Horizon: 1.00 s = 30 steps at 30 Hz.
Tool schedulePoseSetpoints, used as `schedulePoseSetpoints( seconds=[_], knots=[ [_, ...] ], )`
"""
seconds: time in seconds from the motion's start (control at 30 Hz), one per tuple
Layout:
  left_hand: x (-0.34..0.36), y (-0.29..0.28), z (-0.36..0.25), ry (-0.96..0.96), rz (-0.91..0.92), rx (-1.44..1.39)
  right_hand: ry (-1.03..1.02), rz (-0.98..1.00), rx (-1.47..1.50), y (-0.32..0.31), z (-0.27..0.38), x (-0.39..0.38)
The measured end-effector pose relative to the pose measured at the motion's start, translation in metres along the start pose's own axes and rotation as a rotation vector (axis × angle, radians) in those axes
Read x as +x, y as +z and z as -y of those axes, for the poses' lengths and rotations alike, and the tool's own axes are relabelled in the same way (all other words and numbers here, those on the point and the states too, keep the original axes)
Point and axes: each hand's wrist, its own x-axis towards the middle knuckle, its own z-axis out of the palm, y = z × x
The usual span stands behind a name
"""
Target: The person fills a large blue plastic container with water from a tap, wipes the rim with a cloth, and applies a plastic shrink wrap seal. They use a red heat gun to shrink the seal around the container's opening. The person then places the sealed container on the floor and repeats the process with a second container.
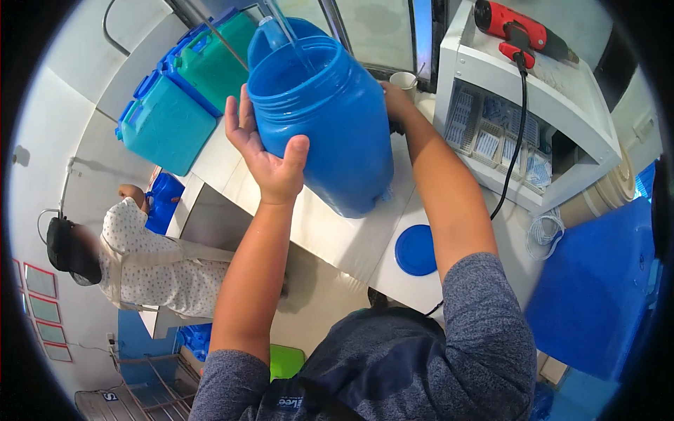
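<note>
Left hand (274,167) and right hand (394,105) are flanking a blue container (333,140).
The left is spreading its fingers; the right is showing only partly; a blue lid (418,250) is lying on the tabletop (309,219).

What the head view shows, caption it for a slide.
Left hand and right hand flank a blue wide-mouthed container at a white counter, a round blue lid nearby.

Looks like smooth, glossy plastic on the blue jug (326,133), duller plastic on the round lid (415,250) near the front edge of the desk (333,238), matt cloth on the grey sleeve (486,309).
</note>
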Motion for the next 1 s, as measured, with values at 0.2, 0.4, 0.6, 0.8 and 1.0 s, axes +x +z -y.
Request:
schedulePoseSetpoints(
  seconds=[0.2,0.4,0.6,0.8,1.0],
  knots=[
    [0.001,-0.001,0.000,-0.006,0.008,-0.021,-0.066,-0.106,0.469,-0.045,0.140,0.005],
    [0.001,-0.002,0.002,-0.003,0.001,-0.053,-0.097,0.127,0.443,-0.062,0.199,-0.050],
    [0.001,-0.004,0.002,0.004,-0.003,-0.032,-0.430,-0.242,-0.020,-0.068,0.208,-0.163],
    [0.001,-0.003,0.001,-0.014,-0.006,-0.033,-0.688,-0.421,-0.162,-0.063,0.220,-0.191],
    [0.003,-0.003,0.004,0.053,0.009,-0.093,-0.796,-0.437,-0.253,-0.053,0.219,-0.195]
  ],
)
